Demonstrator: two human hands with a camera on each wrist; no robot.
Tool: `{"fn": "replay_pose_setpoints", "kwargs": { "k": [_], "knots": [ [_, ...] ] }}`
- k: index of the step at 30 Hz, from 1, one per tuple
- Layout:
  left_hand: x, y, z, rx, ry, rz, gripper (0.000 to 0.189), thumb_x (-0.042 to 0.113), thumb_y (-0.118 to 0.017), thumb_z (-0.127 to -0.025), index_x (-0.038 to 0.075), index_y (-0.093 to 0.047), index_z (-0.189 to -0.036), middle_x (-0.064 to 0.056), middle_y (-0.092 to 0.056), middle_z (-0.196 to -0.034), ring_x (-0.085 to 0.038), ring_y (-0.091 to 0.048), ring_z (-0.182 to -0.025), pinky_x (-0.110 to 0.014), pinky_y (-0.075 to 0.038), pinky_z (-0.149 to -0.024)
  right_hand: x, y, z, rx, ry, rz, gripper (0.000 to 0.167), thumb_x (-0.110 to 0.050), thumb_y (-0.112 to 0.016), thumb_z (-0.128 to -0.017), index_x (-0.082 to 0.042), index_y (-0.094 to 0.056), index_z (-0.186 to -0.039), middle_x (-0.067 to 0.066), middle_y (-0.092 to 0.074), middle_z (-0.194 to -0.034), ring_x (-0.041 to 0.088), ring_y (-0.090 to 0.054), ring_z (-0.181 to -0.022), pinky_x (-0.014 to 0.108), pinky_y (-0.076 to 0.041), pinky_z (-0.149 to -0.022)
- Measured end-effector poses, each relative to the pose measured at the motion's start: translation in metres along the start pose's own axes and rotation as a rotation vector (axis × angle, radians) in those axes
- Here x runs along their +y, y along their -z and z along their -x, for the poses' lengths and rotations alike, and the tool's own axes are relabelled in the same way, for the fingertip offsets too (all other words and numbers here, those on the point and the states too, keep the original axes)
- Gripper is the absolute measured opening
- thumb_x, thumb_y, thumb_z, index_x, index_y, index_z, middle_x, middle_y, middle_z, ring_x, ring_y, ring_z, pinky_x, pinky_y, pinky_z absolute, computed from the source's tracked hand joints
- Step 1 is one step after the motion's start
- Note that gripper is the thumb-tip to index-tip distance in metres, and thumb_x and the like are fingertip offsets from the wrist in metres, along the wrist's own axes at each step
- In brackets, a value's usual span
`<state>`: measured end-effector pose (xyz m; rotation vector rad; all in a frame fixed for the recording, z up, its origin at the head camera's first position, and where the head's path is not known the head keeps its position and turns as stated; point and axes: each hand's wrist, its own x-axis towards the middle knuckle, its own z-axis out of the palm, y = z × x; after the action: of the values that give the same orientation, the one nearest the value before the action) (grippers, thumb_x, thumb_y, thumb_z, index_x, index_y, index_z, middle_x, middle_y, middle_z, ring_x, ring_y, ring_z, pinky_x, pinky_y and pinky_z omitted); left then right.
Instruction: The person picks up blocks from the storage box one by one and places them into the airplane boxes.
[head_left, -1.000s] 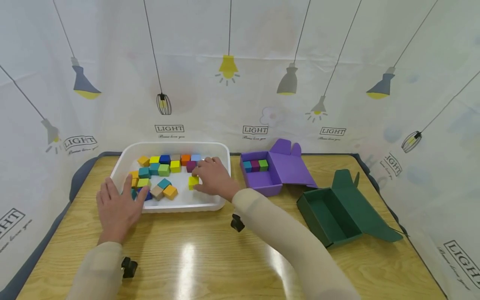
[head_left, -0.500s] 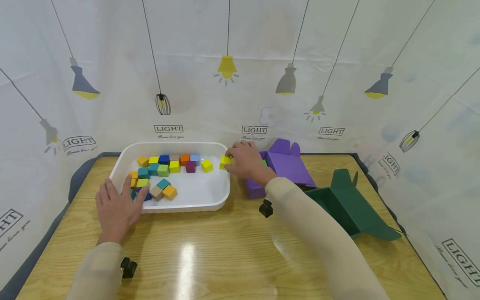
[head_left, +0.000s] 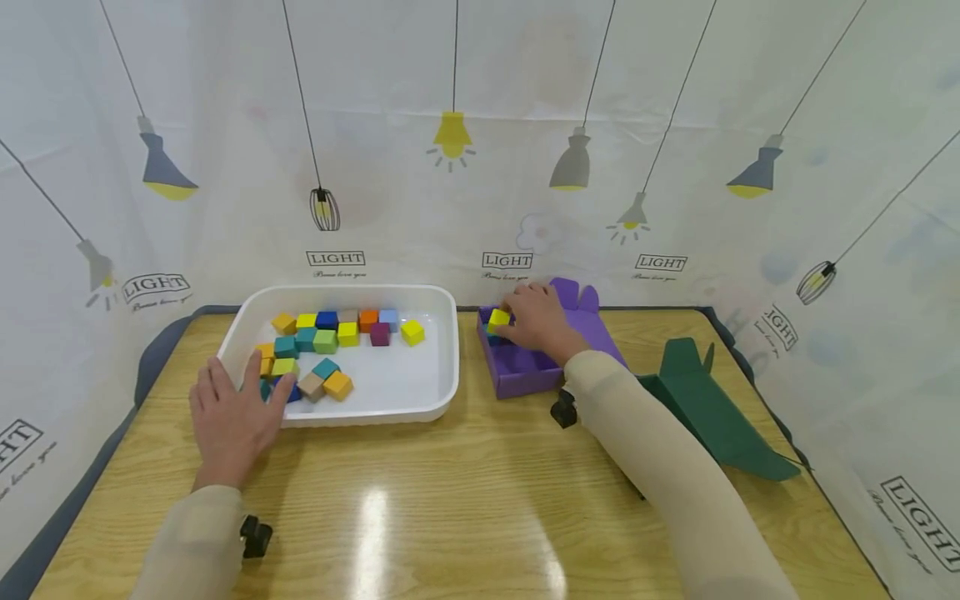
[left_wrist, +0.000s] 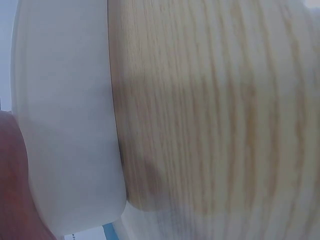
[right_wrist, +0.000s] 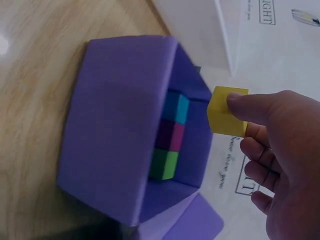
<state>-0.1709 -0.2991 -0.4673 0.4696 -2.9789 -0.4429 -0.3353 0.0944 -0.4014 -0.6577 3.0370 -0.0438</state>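
My right hand [head_left: 538, 318] pinches a yellow cube [right_wrist: 226, 111] between thumb and fingers, held above the open purple box [head_left: 525, 385]. Inside that box, the right wrist view shows a row of three cubes: a blue cube [right_wrist: 176, 107], a purple cube [right_wrist: 171, 135] and a green cube [right_wrist: 164, 163]. My left hand [head_left: 232, 417] rests on the near left corner of a white tray [head_left: 405, 392], fingers extended over its rim. Several coloured cubes lie in the tray, among them a lone yellow cube [head_left: 412, 332] at the right and an orange cube [head_left: 338, 384] near the front.
A green box [head_left: 712, 408] with its lid folded back stands to the right, partly hidden by my right sleeve. Wooden tabletop [head_left: 390, 500] stretches in front of the tray. A printed cloth [head_left: 412, 208] hangs behind the table.
My right hand has picked the yellow cube out of the tray and carried it right, over the tray's rim to the purple box. The left hand stays at the tray corner.
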Motion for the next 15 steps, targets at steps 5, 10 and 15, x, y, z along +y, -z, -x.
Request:
{"fn": "replay_pose_setpoints", "kwargs": {
  "k": [5, 10, 15],
  "knots": [
    [-0.001, 0.0, 0.0, 0.0, -0.003, -0.002, 0.085, 0.069, -0.019, -0.096, 0.011, -0.01, -0.157, -0.038, 0.012, -0.156, -0.059, 0.003, -0.142, -0.07, -0.001, -0.116, 0.005, -0.007, 0.003, -0.062, -0.005, 0.021, 0.043, -0.047, -0.067, -0.089, -0.016, -0.066, -0.118, 0.005, -0.061, -0.12, 0.03, -0.05, -0.121, 0.052, -0.034, -0.108],
    [0.0, 0.0, 0.0, 0.003, -0.008, 0.005, 0.085, 0.069, -0.018, -0.096, 0.011, -0.01, -0.157, -0.037, 0.013, -0.156, -0.059, 0.003, -0.143, -0.07, 0.0, -0.116, 0.007, -0.014, 0.002, -0.079, 0.01, 0.057, 0.04, -0.046, -0.069, -0.087, -0.018, -0.069, -0.115, 0.004, -0.063, -0.116, 0.028, -0.052, -0.117, 0.052, -0.034, -0.107],
    [-0.001, 0.001, 0.0, 0.004, -0.009, 0.006, 0.085, 0.069, -0.017, -0.096, 0.011, -0.01, -0.157, -0.037, 0.014, -0.156, -0.059, 0.003, -0.143, -0.07, 0.0, -0.116, 0.006, -0.027, -0.002, -0.079, 0.05, 0.065, 0.032, -0.04, -0.072, -0.086, -0.019, -0.07, -0.11, 0.002, -0.064, -0.11, 0.027, -0.053, -0.114, 0.051, -0.034, -0.108]
  ]
}}
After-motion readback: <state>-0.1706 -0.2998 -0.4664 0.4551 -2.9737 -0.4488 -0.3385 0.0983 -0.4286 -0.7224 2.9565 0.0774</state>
